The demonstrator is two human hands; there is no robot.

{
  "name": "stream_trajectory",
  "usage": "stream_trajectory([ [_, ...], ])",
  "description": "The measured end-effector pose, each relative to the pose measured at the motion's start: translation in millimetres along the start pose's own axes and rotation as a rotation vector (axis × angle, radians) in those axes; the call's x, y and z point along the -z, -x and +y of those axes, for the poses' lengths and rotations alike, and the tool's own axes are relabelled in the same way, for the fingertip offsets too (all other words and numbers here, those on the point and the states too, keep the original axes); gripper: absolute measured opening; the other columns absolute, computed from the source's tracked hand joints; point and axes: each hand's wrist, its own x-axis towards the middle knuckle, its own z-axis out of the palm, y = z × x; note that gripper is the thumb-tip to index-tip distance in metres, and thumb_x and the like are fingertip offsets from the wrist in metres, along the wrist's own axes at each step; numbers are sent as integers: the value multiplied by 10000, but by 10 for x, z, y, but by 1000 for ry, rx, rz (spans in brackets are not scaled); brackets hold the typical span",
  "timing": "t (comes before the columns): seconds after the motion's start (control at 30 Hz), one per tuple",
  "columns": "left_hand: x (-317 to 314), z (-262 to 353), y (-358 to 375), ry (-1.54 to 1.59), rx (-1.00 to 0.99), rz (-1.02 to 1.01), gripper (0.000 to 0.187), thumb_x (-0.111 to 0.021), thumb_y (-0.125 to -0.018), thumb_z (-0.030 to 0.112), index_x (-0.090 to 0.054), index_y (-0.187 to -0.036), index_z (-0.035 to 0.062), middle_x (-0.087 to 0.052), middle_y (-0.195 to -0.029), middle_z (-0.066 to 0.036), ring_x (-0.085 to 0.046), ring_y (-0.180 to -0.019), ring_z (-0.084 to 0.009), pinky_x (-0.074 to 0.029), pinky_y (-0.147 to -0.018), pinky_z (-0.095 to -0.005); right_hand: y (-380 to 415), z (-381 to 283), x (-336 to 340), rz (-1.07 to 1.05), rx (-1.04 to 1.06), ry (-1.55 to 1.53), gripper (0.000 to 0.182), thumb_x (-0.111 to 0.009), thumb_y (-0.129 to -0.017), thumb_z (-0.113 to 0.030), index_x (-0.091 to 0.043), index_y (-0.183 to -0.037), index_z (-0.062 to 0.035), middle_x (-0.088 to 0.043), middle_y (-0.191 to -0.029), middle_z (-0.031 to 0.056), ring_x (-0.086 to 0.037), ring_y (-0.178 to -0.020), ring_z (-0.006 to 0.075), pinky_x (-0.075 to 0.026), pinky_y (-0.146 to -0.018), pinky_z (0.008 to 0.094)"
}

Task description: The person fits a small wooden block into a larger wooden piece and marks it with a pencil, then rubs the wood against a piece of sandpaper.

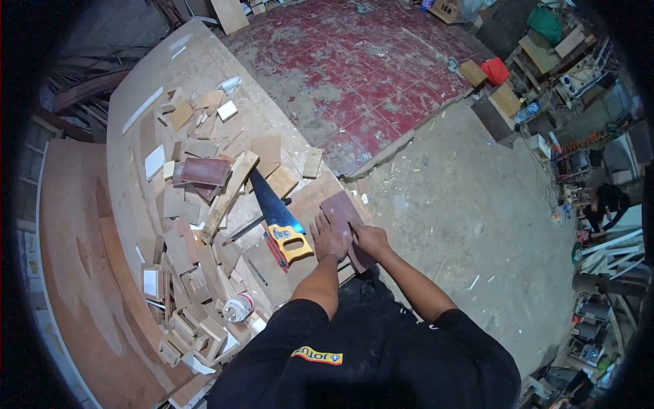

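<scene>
A reddish-brown wooden board [336, 204] lies at the near edge of the worktable, slanting toward my body. My left hand [331, 240] rests on its left side, fingers stretched forward and flat. From the right, my right hand [370, 240] is closed on the board's edge, with some fingers hidden. Just left of my left hand is a handsaw [276, 215] with a yellow handle, its blade pointing away from me. A red-handled tool [276, 253] sits partly under the saw handle, and a dark bar [244, 230] lies beside the blade.
Offcuts and wood blocks [184, 245] cover much of the worktable [204, 54]. A white tub [238, 308] stands near my left arm. Curved brown panels [82, 259] lie at the left. Right of the table is a concrete floor [449, 225]; another person [606, 204] is at the far right.
</scene>
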Motion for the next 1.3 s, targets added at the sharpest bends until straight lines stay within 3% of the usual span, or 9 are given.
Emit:
stream_trajectory([
  [0.2, -34, -27, -3, -2, -9, 7, 803, -465, -902, 427, -95, -1528, 87, -113, -1561, -231, -84, -1455, -363, -23, -1169, -515, 314, 104, 92, -401, -15, 267, 303, -528, -826, -252, -679, -1059, -130, -687, -840, 197, -680, -775, 372, -534, -662, 496],
  [0.33, -32, -4, -39, -9, 0, 17, 798, -471, -898, 421, -105, -1527, 92, -117, -1557, -235, -91, -1452, -369, -26, -1167, -520, 62, 72, 214, -377, 22, 248, 331, -531, -836, -273, -658, -1116, -150, -685, -837, 197, -678, -763, 376, -533, -642, 490],
  [0.5, -20, 4, -19, -23, -4, 33, 797, -487, -891, 408, -120, -1524, 93, -121, -1555, -236, -97, -1449, -370, -30, -1168, -515, -332, -117, 210, -2, 60, 84, 396, -511, -867, -310, -597, -1236, -198, -682, -825, 189, -676, -749, 365, -528, -617, 491],
  [0.67, -74, -15, -30, 1, -4, 59, 798, -488, -891, 407, -122, -1524, 89, -128, -1554, -236, -95, -1451, -368, -29, -1170, -511, -112, -87, -2, 31, -5, 38, 419, -525, -850, -306, -589, -1246, -184, -678, -814, 196, -678, -759, 350, -529, -645, 487],
  [0.97, -49, -17, -18, -41, -10, 26, 808, -458, -901, 431, -90, -1529, 80, -129, -1554, -243, -101, -1451, -371, -18, -1168, -516, 217, -76, 320, -385, -71, 179, 253, -572, -798, -231, -731, -856, -43, -697, -881, 202, -694, -837, 348, -555, -706, 463],
  [1.03, -18, 3, -41, -40, -4, 22, 799, -459, -904, 421, -96, -1527, 78, -130, -1554, -243, -102, -1452, -366, -21, -1168, -516, 114, -134, 339, -352, -27, 201, 259, -556, -805, -218, -727, -860, -32, -705, -903, 179, -697, -850, 336, -556, -712, 462],
  [1.07, -17, 12, -32, -31, 3, 22, 795, -462, -904, 415, -101, -1526, 76, -132, -1553, -243, -101, -1452, -365, -23, -1167, -516, -3, -122, 271, -301, -25, 154, 288, -527, -822, -238, -715, -1003, -116, -689, -863, 204, -686, -819, 372, -542, -689, 490],
  [1.17, -25, 6, -19, -27, 5, 31, 789, -468, -903, 404, -109, -1524, 76, -138, -1551, -243, -103, -1451, -365, -27, -1168, -516, -272, -225, 351, -61, -17, 65, 361, -510, -860, -260, -633, -1188, -174, -685, -826, 190, -680, -775, 380, -534, -646, 502],
  [1.3, 54, 16, 0, -1, -5, 12, 791, -476, -899, 403, -113, -1525, 84, -149, -1546, -242, -109, -1449, -366, -29, -1168, -517, -351, -114, 152, -52, -21, 44, 450, -460, -883, -221, -501, -1323, -133, -679, -871, 213, -677, -792, 378, -530, -652, 504],
])
